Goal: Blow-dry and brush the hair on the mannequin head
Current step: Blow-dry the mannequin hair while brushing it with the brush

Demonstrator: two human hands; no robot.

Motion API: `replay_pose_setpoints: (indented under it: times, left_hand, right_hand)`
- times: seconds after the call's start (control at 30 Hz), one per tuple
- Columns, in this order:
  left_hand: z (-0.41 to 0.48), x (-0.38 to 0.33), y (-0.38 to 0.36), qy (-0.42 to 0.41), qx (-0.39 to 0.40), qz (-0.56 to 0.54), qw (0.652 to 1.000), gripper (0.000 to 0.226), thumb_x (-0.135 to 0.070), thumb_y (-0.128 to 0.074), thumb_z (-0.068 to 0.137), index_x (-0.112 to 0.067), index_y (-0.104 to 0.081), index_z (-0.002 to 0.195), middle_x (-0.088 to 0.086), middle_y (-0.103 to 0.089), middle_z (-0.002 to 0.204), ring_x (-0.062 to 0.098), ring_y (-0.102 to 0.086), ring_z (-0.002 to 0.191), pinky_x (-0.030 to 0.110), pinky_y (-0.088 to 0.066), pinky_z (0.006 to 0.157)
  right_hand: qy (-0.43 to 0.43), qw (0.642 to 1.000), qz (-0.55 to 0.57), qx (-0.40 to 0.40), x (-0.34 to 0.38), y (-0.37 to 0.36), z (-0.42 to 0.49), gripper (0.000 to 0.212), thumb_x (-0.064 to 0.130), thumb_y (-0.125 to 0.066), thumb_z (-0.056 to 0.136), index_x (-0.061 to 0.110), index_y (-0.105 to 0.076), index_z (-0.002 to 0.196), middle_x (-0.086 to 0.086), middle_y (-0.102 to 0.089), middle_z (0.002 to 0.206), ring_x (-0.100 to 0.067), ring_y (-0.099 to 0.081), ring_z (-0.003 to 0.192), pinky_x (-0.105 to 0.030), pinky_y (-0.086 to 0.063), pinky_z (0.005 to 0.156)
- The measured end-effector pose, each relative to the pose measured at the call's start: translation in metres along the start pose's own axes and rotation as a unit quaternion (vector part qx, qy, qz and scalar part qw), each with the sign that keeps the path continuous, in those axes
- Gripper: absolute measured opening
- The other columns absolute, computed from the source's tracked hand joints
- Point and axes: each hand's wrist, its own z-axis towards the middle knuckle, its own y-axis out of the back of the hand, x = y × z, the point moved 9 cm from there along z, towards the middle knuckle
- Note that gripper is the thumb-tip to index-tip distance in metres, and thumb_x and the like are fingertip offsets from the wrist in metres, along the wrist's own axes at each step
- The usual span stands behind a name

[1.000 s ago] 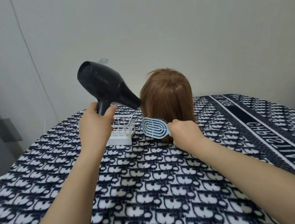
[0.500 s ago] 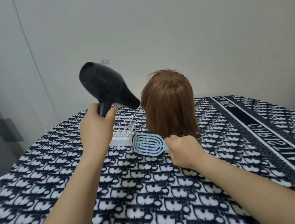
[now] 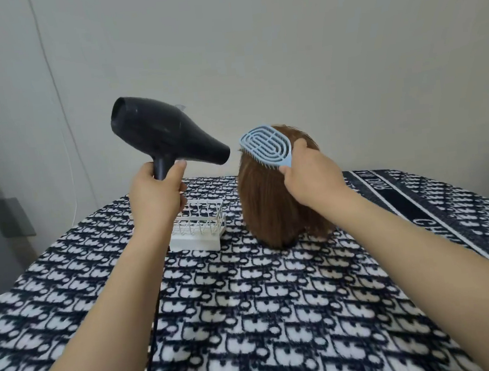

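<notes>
- Two hands at work, one tool in each.
- Left hand (image 3: pixel 154 196) wrapped round the handle of the black hair dryer (image 3: pixel 162 133), raised clear of the table, nozzle aimed right and slightly down at the top of the hair, near it but apart.
- White wire rack (image 3: pixel 202 227) on the cloth below the dryer, just left of the head.
- Mannequin head (image 3: pixel 271 200), brown hair hanging straight, upright on the cloth a little right of centre.
- Pale blue vented brush (image 3: pixel 266 145) set bristles-down on the crown, directly in line with the nozzle.
- Right hand (image 3: pixel 310 176) clasped round the brush's short handle, fingers curled about it.
- Judged to be the start of a stroke from crown to ends.
- Draw the brush down slowly along the fall of the hair.
- Keep the nozzle trailing just behind the bristles, pointed down the strands, never touching them.
- Press lightly: base hidden under the hair, so possibly free-standing and easy to tip.
- Watch the black cord (image 3: pixel 153 326) trailing across the cloth beneath the left forearm.
- Plush cloth (image 3: pixel 249 318) over the whole surface, navy and white in a repeating pattern, with a lettered navy band at the far right.
- Dark panel (image 3: pixel 9 217) low on the far left, thin pale cable (image 3: pixel 58 98) running up the wall beside it, plain pale wall (image 3: pixel 344 58) behind everything.
</notes>
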Motion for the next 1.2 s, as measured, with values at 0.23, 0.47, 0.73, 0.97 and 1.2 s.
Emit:
replay_pose_setpoints:
  times: [0.23,0.47,0.73,0.97,1.2]
  left_hand:
    - [0.016,-0.006,-0.017,0.003,0.022,0.004,1.0,0.019,-0.036,-0.07,0.096,-0.023,-0.061,0.086,-0.001,-0.061,0.066,0.01,-0.051,0.04,0.019,-0.04,0.037]
    - [0.031,-0.009,-0.036,0.006,0.033,0.027,0.999,0.018,-0.036,-0.069,0.097,-0.023,-0.061,0.087,0.001,-0.063,0.067,0.011,-0.052,0.043,0.021,-0.043,0.041]
    - [0.049,-0.023,-0.049,-0.034,0.051,0.152,0.987,0.021,-0.042,-0.067,0.095,-0.021,-0.062,0.092,0.0,-0.068,0.073,0.016,-0.062,0.05,0.033,-0.053,0.055]
    - [0.058,-0.028,-0.049,0.001,0.056,0.092,0.994,0.018,-0.04,-0.07,0.095,-0.025,-0.062,0.09,0.0,-0.068,0.071,0.004,-0.052,0.032,0.029,-0.052,0.051]
    - [0.049,-0.045,-0.052,-0.033,0.079,0.127,0.988,0.019,-0.044,-0.069,0.094,-0.026,-0.063,0.094,-0.003,-0.07,0.07,0.005,-0.057,0.037,0.025,-0.051,0.048]
  right_hand:
    - [-0.05,0.997,0.021,0.049,0.004,0.011,0.032,0.036,0.03,-0.057,0.091,0.007,-0.048,0.117,-0.013,-0.062,0.117,-0.034,-0.058,0.106,-0.032,-0.035,0.069]
    - [-0.07,0.993,-0.026,0.089,0.005,0.017,0.051,0.027,0.021,-0.057,0.091,0.007,-0.05,0.112,-0.012,-0.062,0.114,-0.031,-0.059,0.102,-0.03,-0.036,0.067]
    - [-0.072,0.991,-0.037,0.103,0.005,0.023,0.065,0.028,0.019,-0.058,0.09,0.007,-0.052,0.115,-0.011,-0.062,0.116,-0.03,-0.059,0.104,-0.028,-0.038,0.068]
    - [-0.069,0.991,-0.046,0.103,0.003,0.03,0.067,0.03,0.02,-0.058,0.091,0.005,-0.052,0.116,-0.012,-0.061,0.116,-0.03,-0.059,0.103,-0.028,-0.038,0.068]
    - [-0.061,0.992,-0.044,0.105,0.001,0.029,0.065,0.028,0.02,-0.058,0.089,0.005,-0.055,0.113,-0.013,-0.062,0.114,-0.031,-0.06,0.101,-0.027,-0.038,0.067]
